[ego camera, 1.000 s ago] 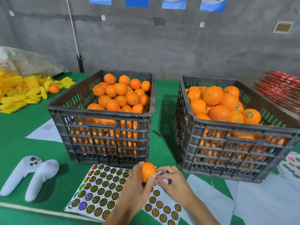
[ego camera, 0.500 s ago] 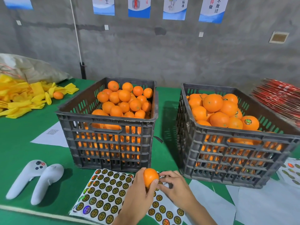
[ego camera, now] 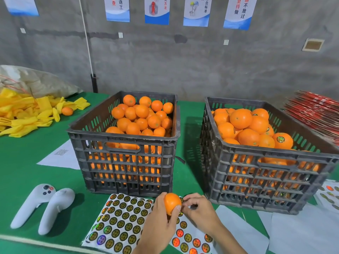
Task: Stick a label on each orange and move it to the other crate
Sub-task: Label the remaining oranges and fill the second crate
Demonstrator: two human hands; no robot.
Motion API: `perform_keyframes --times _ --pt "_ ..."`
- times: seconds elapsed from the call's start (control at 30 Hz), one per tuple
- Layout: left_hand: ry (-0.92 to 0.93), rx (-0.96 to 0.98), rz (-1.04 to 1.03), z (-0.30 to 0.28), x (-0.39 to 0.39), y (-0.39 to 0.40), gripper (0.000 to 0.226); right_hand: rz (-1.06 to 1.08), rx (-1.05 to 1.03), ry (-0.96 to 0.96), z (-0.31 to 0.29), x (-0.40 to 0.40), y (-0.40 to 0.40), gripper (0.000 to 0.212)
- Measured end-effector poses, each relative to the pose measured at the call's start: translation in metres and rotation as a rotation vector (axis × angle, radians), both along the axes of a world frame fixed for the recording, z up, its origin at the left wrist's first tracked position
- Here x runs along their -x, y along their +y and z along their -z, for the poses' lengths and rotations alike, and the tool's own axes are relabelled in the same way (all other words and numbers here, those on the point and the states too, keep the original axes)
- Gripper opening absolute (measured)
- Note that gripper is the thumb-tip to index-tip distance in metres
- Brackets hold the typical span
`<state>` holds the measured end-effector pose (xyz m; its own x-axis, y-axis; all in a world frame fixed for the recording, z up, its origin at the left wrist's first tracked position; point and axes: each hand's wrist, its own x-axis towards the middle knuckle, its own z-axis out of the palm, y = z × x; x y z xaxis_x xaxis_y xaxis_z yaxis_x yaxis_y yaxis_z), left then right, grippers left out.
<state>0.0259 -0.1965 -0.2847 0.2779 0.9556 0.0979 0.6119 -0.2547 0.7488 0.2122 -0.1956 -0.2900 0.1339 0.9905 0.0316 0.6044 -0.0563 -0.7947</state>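
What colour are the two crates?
Dark grey, both crates, clearest in the head view.

Two crates side by side on table [ego camera: 22,162]: left crate [ego camera: 124,162], right crate [ego camera: 266,173], oranges in both. Label sheet [ego camera: 121,222] in front of left crate. Two controllers [ego camera: 42,206] left of sheet. Foam sleeves [ego camera: 27,114] at far left. Posters [ego camera: 156,10] on wall behind.

Grey concrete wall [ego camera: 183,66], green table [ego camera: 27,162]
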Motion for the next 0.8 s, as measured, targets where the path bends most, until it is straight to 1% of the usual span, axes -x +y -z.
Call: perform_keyframes --times 0.2,0.3,0.37,0.43,0.5,0.57,0.67,0.77,0.8 --pt "0.009 0.011 -0.002 -0.002 0.001 0.000 0.077 0.087 0.056 0.064 0.002 0.000 0.004 0.016" --pt "0.021 0.009 -0.002 -0.002 0.000 -0.002 0.076 0.176 0.064 0.090 0.002 0.003 0.003 0.017" --pt "0.027 0.012 -0.013 -0.002 0.000 -0.001 0.075 0.262 -0.006 0.124 -0.002 0.007 0.000 0.015" --pt "0.010 0.025 -0.014 -0.005 -0.003 0.001 0.070 0.306 -0.142 0.147 -0.009 0.011 -0.005 0.015" --pt "-0.038 0.043 -0.007 -0.011 -0.009 0.004 0.065 0.288 -0.257 0.163 -0.021 0.016 -0.007 0.017" --pt "-0.092 0.040 -0.003 -0.023 -0.016 0.007 0.063 0.258 -0.308 0.170 -0.036 0.019 -0.010 0.017" --pt "-0.145 -0.030 0.015 -0.048 -0.026 0.013 0.062 0.241 -0.360 0.159 -0.065 0.017 -0.015 0.015" --pt "-0.166 -0.126 0.010 -0.080 -0.034 0.017 0.068 0.222 -0.451 0.100 -0.096 0.013 -0.024 0.011" --pt "-0.159 -0.170 -0.003 -0.091 -0.037 0.017 0.070 0.213 -0.485 0.087 -0.106 0.013 -0.029 0.013"
